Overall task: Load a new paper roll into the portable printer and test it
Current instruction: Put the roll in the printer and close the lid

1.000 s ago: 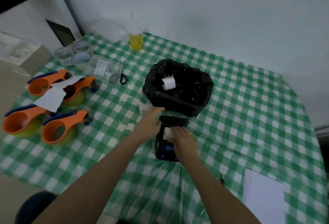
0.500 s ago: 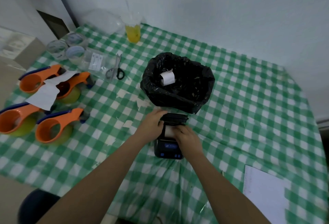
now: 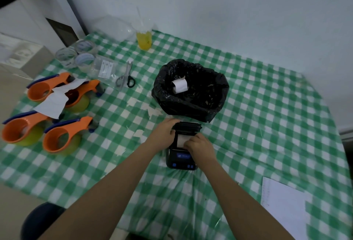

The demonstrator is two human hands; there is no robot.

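At the near centre of the checked table [image 3: 267, 106], the portable printer [image 3: 181, 160] lies with its lid [image 3: 188, 126] swung open toward twelve o'clock. I note the new paper roll [image 3: 181, 139] seated in the open bay, white paper showing between the two hands. My left hand [image 3: 162, 132] rests on the printer's nine o'clock side, fingers curled against the lid's corner, apparently steadying it; how firmly it grips I cannot tell. My right hand [image 3: 200, 147] covers the bay's three o'clock side, fingertips pressed together on the paper's loose edge, seemingly pinching it.

Assessment: the step in hand is drawing the paper's leading edge out before closing the lid. To do it well, I would pull the edge straight toward six o'clock, square to the bay, so it clears the tear bar evenly. The left hand should hold the body still. A skewed pull risks a crooked feed.

At twelve o'clock from the printer, just beyond the lid, stands the black-lined bin [image 3: 191, 104] with a spent roll [image 3: 179, 85] inside.
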